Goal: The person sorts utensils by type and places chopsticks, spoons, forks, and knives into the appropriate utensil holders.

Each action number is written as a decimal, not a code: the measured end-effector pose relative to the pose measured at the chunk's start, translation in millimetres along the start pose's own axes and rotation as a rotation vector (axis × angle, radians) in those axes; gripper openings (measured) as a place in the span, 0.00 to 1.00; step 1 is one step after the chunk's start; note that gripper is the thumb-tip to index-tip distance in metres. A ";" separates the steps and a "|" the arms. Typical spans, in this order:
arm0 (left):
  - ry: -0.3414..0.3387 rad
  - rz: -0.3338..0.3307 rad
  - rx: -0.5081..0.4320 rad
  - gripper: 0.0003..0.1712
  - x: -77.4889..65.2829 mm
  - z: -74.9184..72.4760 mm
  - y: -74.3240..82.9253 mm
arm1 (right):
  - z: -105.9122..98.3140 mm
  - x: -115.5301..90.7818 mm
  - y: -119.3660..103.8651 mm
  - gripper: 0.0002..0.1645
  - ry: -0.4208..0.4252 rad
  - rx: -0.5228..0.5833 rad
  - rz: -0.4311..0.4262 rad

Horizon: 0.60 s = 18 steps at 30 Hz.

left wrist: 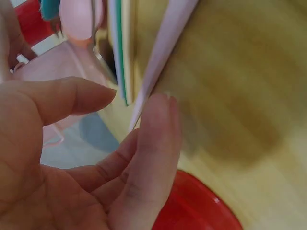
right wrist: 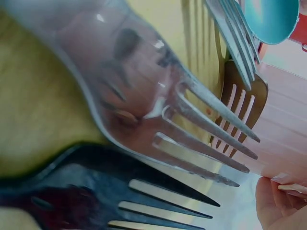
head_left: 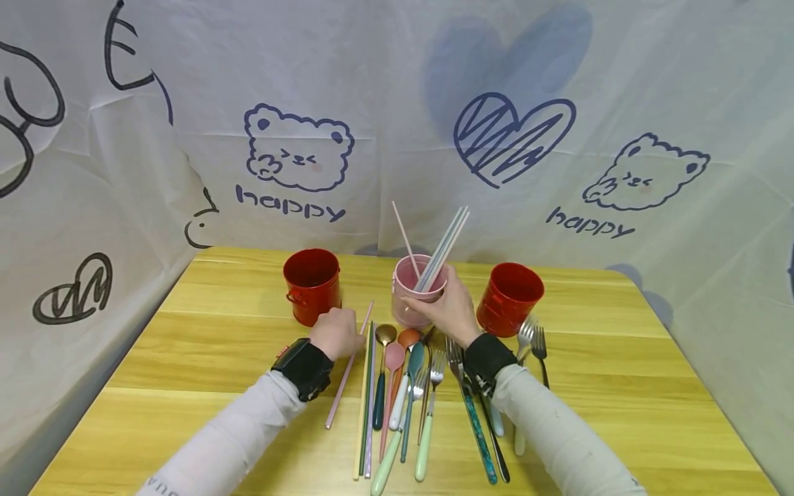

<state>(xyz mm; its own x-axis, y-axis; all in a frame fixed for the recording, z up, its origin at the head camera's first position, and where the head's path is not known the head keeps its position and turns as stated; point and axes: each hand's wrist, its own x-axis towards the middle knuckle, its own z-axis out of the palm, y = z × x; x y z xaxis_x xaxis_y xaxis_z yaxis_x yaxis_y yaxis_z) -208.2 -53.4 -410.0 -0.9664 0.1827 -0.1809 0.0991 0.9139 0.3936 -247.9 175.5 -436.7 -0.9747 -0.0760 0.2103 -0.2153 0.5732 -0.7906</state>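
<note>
My left hand is over the upper part of a pink chopstick lying on the table. In the left wrist view the thumb stands apart from the fingers, and the tapered end of that chopstick runs down between them to the fingertips. With my right hand I hold a pink bucket, thumb at its front and fingers round its right side. Several chopsticks stand tilted in the bucket. Yellow, green and lilac chopsticks lie side by side, right of the left hand.
Red buckets stand left and right of the pink one. Spoons and forks lie across the middle front. More forks, including a dark one, lie beneath and beside the right forearm. A cloth hangs behind the table.
</note>
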 end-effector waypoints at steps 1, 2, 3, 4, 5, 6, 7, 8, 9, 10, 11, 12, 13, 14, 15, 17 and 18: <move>-0.007 -0.004 -0.002 0.18 -0.8 1.8 -0.5 | 0.1 0.0 0.3 0.51 0.000 0.001 -0.001; -0.014 -0.007 -0.002 0.18 -1.3 3.7 -1.0 | 0.1 0.0 0.4 0.51 0.001 0.003 -0.002; -0.017 -0.010 -0.003 0.18 -1.8 5.4 -1.4 | 0.1 -0.1 0.4 0.51 0.002 0.005 -0.002; -0.019 -0.013 -0.004 0.18 -2.1 7.0 -1.6 | 0.2 -0.1 0.4 0.51 0.002 0.006 -0.002; -0.021 -0.017 -0.005 0.19 -2.2 8.3 -1.5 | 0.2 -0.3 0.3 0.51 0.002 0.006 -0.001; -0.020 -0.016 0.000 0.19 -2.2 9.8 -1.4 | 0.3 -0.3 0.2 0.51 0.003 0.007 0.000; -0.015 -0.015 0.007 0.19 -2.3 10.9 -1.0 | 0.2 -0.3 0.2 0.51 0.004 0.005 0.001; -0.013 -0.014 0.012 0.19 -2.2 12.0 -0.6 | 0.2 -0.4 0.0 0.51 0.004 0.003 0.002; -0.006 -0.009 0.022 0.19 -2.1 13.0 -0.2 | 0.0 -0.5 -0.2 0.51 0.005 0.001 0.003; -0.003 -0.007 0.028 0.20 -1.8 13.9 0.3 | 0.0 -0.5 -0.3 0.51 0.006 -0.001 0.003; -0.002 -0.005 0.035 0.20 -1.7 14.6 1.1 | 0.0 -0.5 -0.3 0.51 0.006 -0.002 0.003; -0.002 -0.004 0.040 0.21 -1.2 15.5 1.7 | -0.2 -0.6 -0.3 0.52 0.005 -0.002 0.002; -0.004 -0.008 0.039 0.21 -0.9 16.1 2.5 | -0.2 -0.6 -0.3 0.52 0.005 -0.002 0.002; -0.005 -0.011 0.041 0.21 -0.5 16.6 3.4 | -0.2 -0.5 -0.3 0.52 0.006 -0.001 0.003; -0.002 -0.013 0.045 0.19 -0.3 17.0 4.3 | -0.2 -0.3 -0.2 0.52 0.006 0.000 0.003; -0.004 -0.030 0.053 0.16 0.2 17.6 6.4 | -0.1 0.1 -0.2 0.52 0.005 0.001 0.004; -0.003 -0.039 0.059 0.14 1.1 18.3 7.0 | 0.0 0.4 0.0 0.52 0.004 0.001 0.005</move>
<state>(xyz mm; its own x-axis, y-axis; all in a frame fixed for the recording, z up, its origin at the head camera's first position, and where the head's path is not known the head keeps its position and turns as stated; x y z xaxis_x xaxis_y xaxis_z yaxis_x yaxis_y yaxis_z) -204.2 -40.2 -423.9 -0.9691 0.1472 -0.1978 0.0750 0.9403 0.3321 -248.3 175.5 -436.6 -0.9755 -0.0701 0.2086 -0.2106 0.5731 -0.7920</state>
